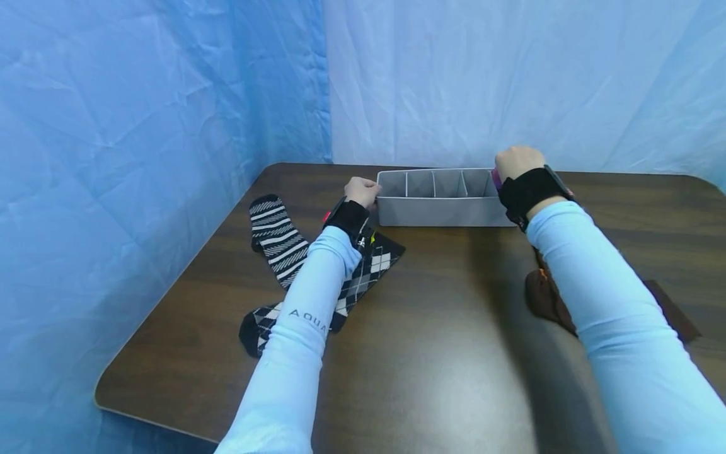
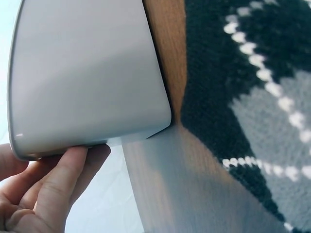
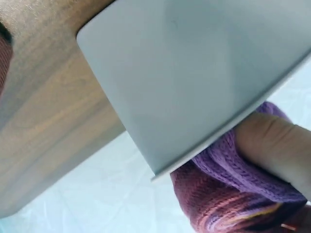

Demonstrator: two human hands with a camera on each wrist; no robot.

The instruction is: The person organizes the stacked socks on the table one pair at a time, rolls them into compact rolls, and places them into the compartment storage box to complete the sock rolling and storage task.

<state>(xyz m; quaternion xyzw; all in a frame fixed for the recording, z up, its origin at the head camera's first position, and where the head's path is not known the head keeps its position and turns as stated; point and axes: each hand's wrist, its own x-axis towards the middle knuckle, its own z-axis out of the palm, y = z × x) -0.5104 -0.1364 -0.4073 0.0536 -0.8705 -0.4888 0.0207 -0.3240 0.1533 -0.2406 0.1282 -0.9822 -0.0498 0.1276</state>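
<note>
Grey box (image 1: 442, 213): long, low, smooth-walled, open-topped, upright near the table's (image 1: 425, 284) far edge, long side facing the person. Thin dividers; at least four compartments in a row, right end partly hidden. Left hand (image 1: 362, 191) holds its left end.

Knit sock (image 3: 197, 189): purple ribbed part, mottled maroon body, yellow streak; bunched, gripped by right hand (image 1: 518, 161) at the box's right end, against the rim. Whether any of it sits inside, can't tell.
</note>
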